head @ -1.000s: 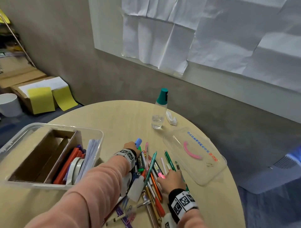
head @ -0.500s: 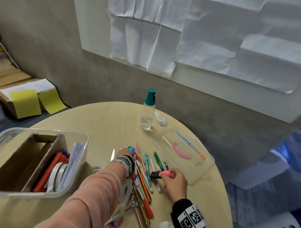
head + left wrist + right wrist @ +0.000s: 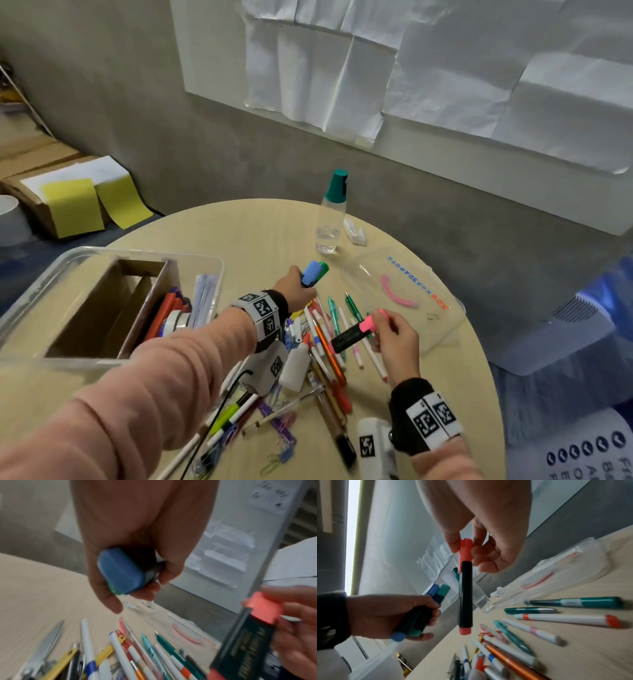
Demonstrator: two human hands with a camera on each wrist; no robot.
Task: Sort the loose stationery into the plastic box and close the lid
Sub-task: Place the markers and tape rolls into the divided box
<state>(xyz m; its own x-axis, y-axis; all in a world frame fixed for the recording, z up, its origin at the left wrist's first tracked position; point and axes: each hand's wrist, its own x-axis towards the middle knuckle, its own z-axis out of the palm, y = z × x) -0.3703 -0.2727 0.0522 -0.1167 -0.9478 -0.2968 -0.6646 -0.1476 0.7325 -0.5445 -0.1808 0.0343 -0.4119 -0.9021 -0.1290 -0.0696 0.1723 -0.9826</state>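
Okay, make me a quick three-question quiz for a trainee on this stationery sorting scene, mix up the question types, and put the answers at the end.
1. True or false: the lid is already closed on the plastic box.
2. Which colour caps stick out of the two highlighters gripped by the left hand? A) blue and green B) red and yellow C) both pink
3. Fill in: the right hand pinches the pink highlighter by its ____.

Key: 1 false, the lid lies on the table. 2 A. 3 cap.
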